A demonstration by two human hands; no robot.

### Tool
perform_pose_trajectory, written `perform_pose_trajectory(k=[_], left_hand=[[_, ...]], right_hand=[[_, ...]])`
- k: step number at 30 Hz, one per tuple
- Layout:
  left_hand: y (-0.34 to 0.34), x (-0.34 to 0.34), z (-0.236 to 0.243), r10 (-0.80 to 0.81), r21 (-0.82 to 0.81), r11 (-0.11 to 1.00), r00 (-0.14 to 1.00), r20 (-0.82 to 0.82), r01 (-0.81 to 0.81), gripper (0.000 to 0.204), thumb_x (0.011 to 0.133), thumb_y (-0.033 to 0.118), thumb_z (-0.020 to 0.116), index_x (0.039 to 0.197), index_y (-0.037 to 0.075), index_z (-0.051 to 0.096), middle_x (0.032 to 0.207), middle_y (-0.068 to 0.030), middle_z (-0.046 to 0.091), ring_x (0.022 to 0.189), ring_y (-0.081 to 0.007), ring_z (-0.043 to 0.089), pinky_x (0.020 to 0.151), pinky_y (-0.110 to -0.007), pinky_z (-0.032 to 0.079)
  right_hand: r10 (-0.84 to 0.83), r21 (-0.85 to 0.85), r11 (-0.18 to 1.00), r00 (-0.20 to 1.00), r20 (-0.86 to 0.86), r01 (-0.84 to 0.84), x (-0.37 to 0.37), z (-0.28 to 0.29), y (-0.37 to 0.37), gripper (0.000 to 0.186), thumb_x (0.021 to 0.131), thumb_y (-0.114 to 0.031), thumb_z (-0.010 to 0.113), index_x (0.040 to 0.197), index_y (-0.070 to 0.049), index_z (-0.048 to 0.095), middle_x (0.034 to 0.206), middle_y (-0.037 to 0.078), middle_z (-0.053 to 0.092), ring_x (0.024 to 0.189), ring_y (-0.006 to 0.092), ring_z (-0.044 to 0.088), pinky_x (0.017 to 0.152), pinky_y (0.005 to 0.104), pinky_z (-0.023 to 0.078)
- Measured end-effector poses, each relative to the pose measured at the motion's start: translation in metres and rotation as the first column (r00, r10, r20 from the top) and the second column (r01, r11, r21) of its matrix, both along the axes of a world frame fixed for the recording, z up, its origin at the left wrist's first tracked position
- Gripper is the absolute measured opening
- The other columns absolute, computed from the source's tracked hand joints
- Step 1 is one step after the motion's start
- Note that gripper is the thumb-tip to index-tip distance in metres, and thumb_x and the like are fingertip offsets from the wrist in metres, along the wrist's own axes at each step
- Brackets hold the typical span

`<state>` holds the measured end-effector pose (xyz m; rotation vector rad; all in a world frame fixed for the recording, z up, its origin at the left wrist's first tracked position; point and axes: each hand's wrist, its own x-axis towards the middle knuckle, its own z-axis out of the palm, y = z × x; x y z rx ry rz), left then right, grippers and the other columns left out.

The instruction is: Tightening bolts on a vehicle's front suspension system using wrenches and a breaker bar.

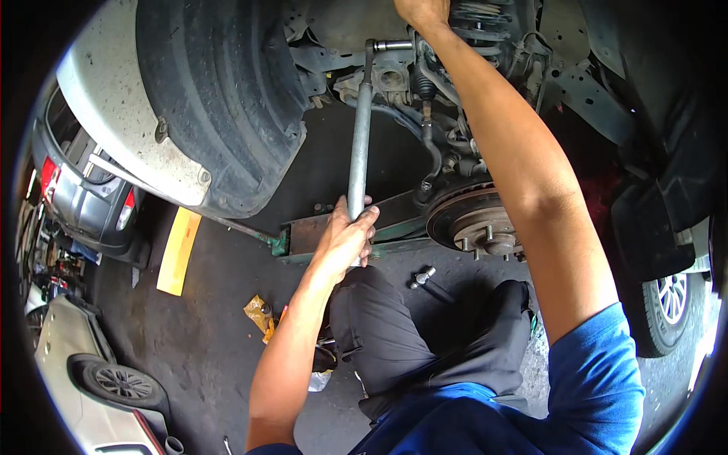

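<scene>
My left hand (349, 236) is wrapped round the lower end of a long grey metal pipe (361, 144). The pipe stands nearly upright in the picture, sleeved over the handle of a socket wrench (369, 61). From the wrench head, a shiny socket piece (393, 45) points right into the suspension parts. Up at the top edge, my right hand (425, 10) is beside the coil spring (479, 32); its fingers are cut off or hidden. Below my right forearm sit a brake disc (447, 220) and a bare hub with studs (497, 241).
A green floor jack (394, 221) reaches under the car. Between my knees a hammer (422, 277) lies on the floor. To the left are a dark wheel-arch liner (220, 98), a yellow board (179, 250), a crumpled yellow packet (260, 315) and two parked cars.
</scene>
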<state>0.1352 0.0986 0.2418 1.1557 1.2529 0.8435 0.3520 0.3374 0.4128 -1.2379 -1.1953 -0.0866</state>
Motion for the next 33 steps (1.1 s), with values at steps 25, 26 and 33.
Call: perform_pose_trajectory(k=[25, 26, 33], left_hand=[[0.083, 0.021, -0.202, 0.543, 0.687, 0.710, 0.741, -0.395, -0.154, 0.032, 0.080, 0.007, 0.066, 0.107, -0.006, 0.056, 0.063, -0.0270, 0.059, 0.062, -0.0460, 0.064, 0.052, -0.049, 0.048], [0.084, 0.028, -0.203, 0.520, 0.641, 0.751, 0.743, -0.422, -0.161, 0.036, 0.083, 0.013, 0.067, 0.111, -0.006, 0.057, 0.070, -0.0297, 0.062, 0.069, -0.0469, 0.066, 0.058, -0.050, 0.051], [0.101, 0.033, -0.163, 0.293, 0.175, 0.956, 0.701, -0.650, -0.237, 0.044, 0.085, 0.037, 0.070, 0.087, -0.006, 0.070, 0.086, -0.0326, 0.067, 0.088, -0.0487, 0.066, 0.081, -0.052, 0.052]], right_hand=[[0.009, 0.131, 0.991, 0.991, 0.135, -0.027, -0.005, 0.000, -0.001, 0.042, 0.084, -0.032, 0.066, 0.094, 0.008, 0.072, 0.099, 0.031, 0.068, 0.101, 0.0435, 0.066, 0.092, 0.0443, 0.053], [-0.045, 0.133, 0.991, 0.988, 0.150, 0.025, 0.002, -0.005, 0.007, 0.042, 0.083, -0.032, 0.067, 0.093, 0.008, 0.072, 0.098, 0.031, 0.068, 0.101, 0.0427, 0.067, 0.092, 0.0440, 0.053], [-0.014, 0.080, 0.997, 0.990, 0.140, 0.003, 0.006, -0.002, 0.008, 0.045, 0.083, -0.034, 0.067, 0.097, 0.009, 0.071, 0.101, 0.031, 0.068, 0.103, 0.0426, 0.066, 0.092, 0.0435, 0.052]])
